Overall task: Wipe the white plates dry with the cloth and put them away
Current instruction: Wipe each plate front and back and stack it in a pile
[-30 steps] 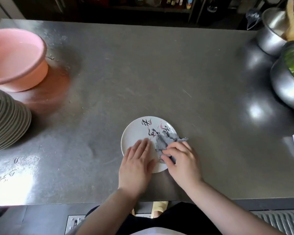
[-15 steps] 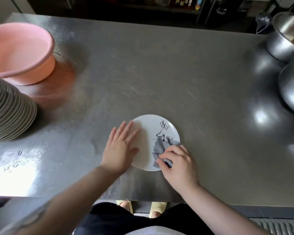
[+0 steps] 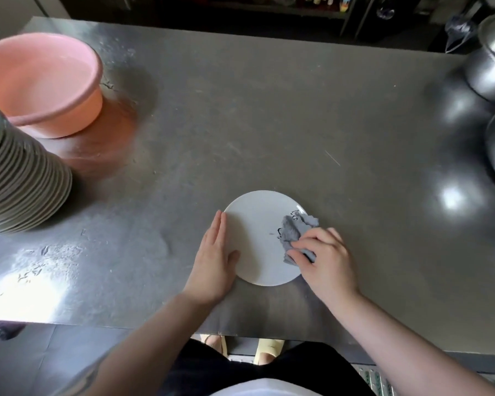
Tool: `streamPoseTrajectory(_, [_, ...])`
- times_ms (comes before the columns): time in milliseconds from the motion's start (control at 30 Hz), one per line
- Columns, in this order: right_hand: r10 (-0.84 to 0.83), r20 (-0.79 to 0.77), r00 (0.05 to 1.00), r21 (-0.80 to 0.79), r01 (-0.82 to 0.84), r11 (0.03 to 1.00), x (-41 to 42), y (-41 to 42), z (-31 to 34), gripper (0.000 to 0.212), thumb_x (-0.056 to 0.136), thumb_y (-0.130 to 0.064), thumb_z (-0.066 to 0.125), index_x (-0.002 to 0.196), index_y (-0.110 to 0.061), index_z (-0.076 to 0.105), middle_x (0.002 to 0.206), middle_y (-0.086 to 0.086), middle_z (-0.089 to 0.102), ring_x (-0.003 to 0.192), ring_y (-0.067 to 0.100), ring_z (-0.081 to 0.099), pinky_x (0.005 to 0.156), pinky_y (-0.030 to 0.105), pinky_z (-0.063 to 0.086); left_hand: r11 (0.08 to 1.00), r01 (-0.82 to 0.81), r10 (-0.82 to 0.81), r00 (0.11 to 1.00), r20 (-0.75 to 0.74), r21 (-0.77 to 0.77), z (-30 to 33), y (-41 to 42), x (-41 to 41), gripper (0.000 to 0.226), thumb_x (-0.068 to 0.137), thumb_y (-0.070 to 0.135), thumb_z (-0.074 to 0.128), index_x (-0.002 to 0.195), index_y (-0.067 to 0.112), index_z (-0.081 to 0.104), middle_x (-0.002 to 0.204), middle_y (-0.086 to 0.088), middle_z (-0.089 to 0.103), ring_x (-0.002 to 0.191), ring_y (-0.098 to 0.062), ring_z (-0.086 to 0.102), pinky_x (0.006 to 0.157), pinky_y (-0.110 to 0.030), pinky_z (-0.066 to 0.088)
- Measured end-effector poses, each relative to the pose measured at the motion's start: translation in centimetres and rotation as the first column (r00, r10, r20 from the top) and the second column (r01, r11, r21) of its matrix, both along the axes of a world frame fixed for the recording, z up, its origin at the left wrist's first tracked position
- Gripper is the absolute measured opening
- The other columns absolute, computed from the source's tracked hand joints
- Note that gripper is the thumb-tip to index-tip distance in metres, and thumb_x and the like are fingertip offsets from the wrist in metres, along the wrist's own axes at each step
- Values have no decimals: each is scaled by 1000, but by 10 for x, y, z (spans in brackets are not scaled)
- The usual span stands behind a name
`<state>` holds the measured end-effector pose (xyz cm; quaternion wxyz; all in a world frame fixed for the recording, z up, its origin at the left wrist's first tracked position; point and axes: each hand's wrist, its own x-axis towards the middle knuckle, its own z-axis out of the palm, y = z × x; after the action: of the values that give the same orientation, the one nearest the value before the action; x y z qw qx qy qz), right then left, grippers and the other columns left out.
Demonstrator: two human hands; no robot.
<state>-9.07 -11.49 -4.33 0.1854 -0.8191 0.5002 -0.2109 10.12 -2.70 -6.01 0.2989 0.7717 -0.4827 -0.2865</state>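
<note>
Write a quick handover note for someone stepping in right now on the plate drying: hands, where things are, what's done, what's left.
Left hand: flat, fingers straight, steadying the left edge of the white plate.
Right hand: gripping the grey cloth, pressing it on the plate's right side over the printed characters.
The plate lies flat on the steel counter near the front edge.
Stack of plates stands at far left, in front of the pink basin.
Done: wiping is underway.
Left: finish drying this plate and put it away.

We see a brushed metal tabletop [image 3: 269, 110], scuffed, semi-glossy; glossy glazed white plate [image 3: 255, 238]; soft grey cloth [image 3: 293, 230]; matt pink plastic basin [image 3: 40, 81]; polished steel bowls [image 3: 492, 70].
</note>
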Motion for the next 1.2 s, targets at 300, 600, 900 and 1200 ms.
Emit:
streamPoseTrajectory(300, [-17, 7, 1000, 57, 16, 998, 17, 31, -4, 11, 65, -24, 85, 70, -24, 75, 77, -13, 61, 77, 16, 58, 53, 24, 49, 979, -181, 184, 983, 17, -89, -6, 13, -42, 95, 86, 2, 66, 151, 4, -2, 153, 0, -16, 143, -15, -15, 108, -7, -16])
streamPoseTrajectory(600, [-31, 15, 999, 54, 31, 998, 10, -1, 0, 9, 71, -17, 83, 78, -15, 78, 81, -5, 63, 80, 24, 54, 63, 32, 50, 999, 29, -27, 991, 133, -15, -6, -16, 15, 93, 86, 8, 70, 153, 2, 5, 159, -4, -9, 150, -24, -6, 107, -6, -12])
streamPoseTrajectory(900, [45, -29, 999, 75, -42, 996, 11, 11, -5, 11, 70, -21, 83, 78, -18, 76, 80, -4, 60, 82, 23, 59, 60, 32, 53, 990, -135, 135, 991, -18, -26, -6, 6, -37, 107, 84, 11, 72, 152, 6, -11, 160, -9, -19, 147, -15, -14, 111, -11, -11])
streamPoseTrajectory(1200, [-91, -10, 996, 135, 91, 987, 15, -12, -3, 12, 78, -19, 76, 88, -12, 75, 93, 0, 59, 84, 24, 60, 71, 34, 50, 998, -65, 65, 997, 49, 8, 9, -25, 9, 101, 79, -1, 70, 155, 7, 3, 163, -6, -4, 150, -20, -1, 115, -17, 0])
